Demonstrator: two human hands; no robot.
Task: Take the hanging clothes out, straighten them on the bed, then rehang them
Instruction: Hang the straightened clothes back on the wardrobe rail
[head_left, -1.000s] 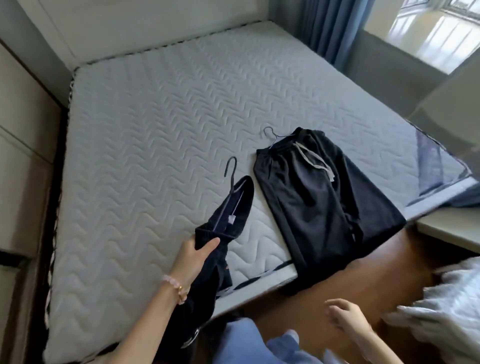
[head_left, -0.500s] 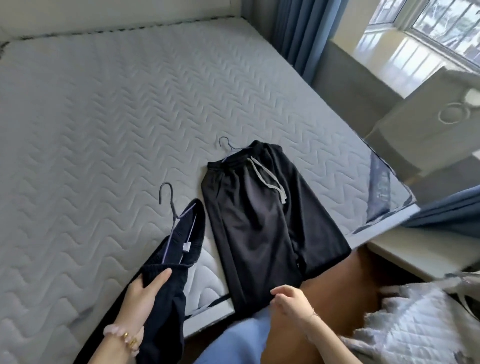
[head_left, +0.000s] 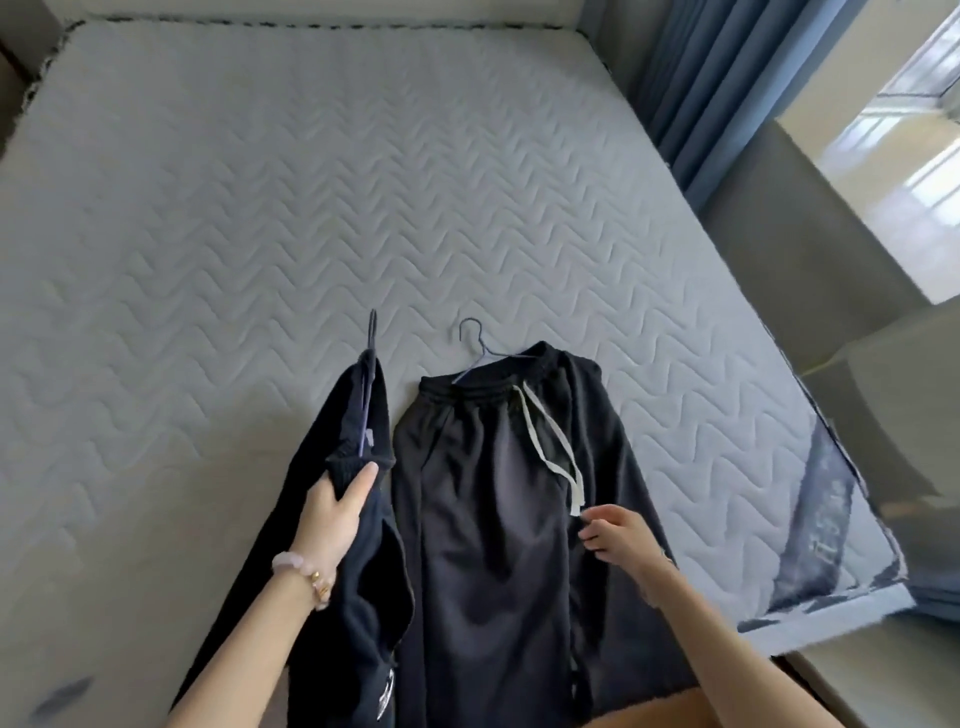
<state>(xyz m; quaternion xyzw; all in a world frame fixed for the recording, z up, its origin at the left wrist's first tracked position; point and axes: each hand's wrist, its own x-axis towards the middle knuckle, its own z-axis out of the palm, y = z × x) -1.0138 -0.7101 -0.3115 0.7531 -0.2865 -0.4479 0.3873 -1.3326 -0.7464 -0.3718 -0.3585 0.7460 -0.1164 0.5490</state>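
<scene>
Black drawstring trousers (head_left: 493, 493) are laid flat on the bed (head_left: 208, 234), their hanger (head_left: 484, 349) left in. A second dark garment (head_left: 363, 597) is bunched in the left hand's (head_left: 332, 512) grip. The right hand (head_left: 621, 535) is kept loosely curled, nothing held. Straightening and rehanging are judged outstanding.

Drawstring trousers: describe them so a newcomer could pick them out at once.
On the quilted grey mattress, near its front edge, are two dark garments. The drawstring trousers are the right-hand one, spread flat. Only they show a pale drawstring; the left hand grips the navy garment beside them.
</scene>
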